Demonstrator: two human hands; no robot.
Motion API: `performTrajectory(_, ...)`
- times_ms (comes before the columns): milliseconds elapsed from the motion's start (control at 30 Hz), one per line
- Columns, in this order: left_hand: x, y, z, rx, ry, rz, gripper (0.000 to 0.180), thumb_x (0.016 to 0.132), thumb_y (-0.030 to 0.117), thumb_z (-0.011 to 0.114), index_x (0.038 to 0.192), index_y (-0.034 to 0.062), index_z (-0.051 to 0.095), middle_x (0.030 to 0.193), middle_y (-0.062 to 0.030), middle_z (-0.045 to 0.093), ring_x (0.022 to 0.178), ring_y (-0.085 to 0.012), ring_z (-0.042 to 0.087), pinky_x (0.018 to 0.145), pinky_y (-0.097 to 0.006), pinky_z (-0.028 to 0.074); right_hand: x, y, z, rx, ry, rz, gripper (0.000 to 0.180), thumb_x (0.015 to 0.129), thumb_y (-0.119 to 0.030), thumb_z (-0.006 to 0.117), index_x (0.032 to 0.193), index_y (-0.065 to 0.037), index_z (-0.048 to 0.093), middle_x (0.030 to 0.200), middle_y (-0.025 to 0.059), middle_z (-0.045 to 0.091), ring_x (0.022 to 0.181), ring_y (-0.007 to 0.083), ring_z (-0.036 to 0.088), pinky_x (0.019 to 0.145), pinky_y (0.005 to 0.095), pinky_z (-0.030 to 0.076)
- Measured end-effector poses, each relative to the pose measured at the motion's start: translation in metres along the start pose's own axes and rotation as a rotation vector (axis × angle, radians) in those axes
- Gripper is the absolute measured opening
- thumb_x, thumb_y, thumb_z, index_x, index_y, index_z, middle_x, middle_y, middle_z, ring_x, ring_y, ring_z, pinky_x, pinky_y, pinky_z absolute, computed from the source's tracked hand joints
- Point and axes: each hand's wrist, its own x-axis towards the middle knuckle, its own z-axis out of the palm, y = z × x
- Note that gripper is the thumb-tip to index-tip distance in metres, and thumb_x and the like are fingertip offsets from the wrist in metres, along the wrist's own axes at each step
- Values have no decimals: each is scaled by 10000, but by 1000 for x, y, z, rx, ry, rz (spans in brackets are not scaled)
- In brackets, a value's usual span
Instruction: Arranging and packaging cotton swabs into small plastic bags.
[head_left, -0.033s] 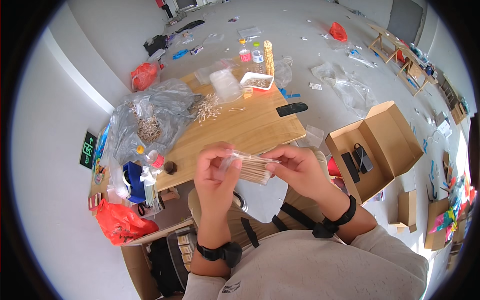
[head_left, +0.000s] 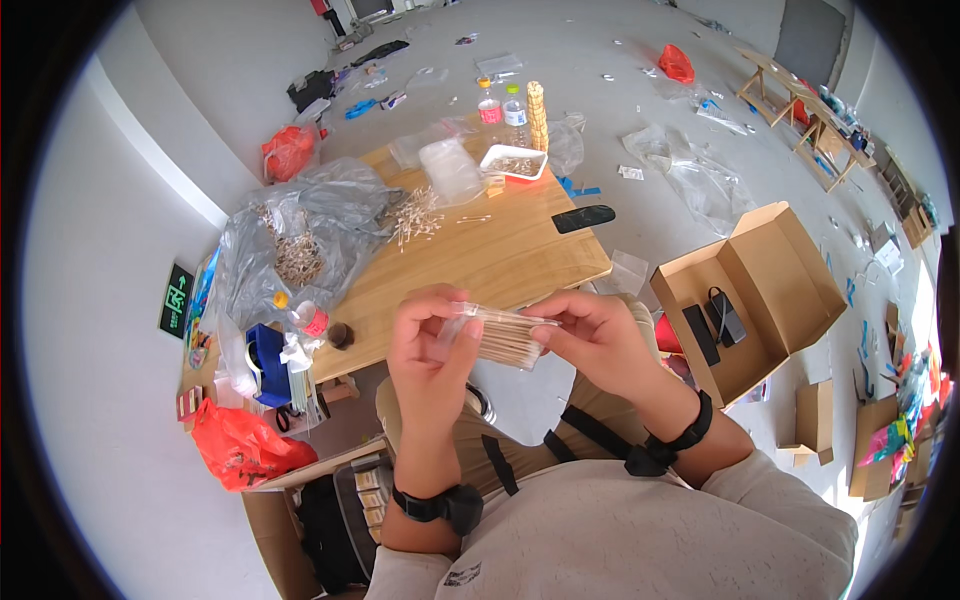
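head: clear stick packet (head_left: 497, 335) between hands

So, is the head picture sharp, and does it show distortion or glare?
Head view: the hands and the bundle of sticks are fairly sharp; the table edges bend with the fisheye; a dark rim surrounds the picture; light is even, without strong glare.

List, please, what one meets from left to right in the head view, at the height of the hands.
Blue box → left hand → clear bag of wooden sticks → right hand → open cardboard box.

Littered grey floor (head_left: 620, 120), wooden table (head_left: 500, 255)
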Motion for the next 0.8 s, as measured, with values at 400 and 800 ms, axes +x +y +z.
performTrajectory(400,0,-1,-1,-16,88,-87,213,897,-86,688,1089,0,650,1148,-134,656,1161,-238,625,1001,-341,481,2,1,-3,-144,6,-65,207,967,-43,680,1158,36,677,1043,62,722,887,89,672,784,246,560)
performTrajectory(800,-6,-12,1,-115,208,-16,218,989,54,635,1199,-4,621,1285,-195,646,1161,-216,627,1043,-360,485,0,3,-7,260,-159,-84,286,990,4,612,1275,24,633,1231,108,693,1054,148,667,922,291,553)
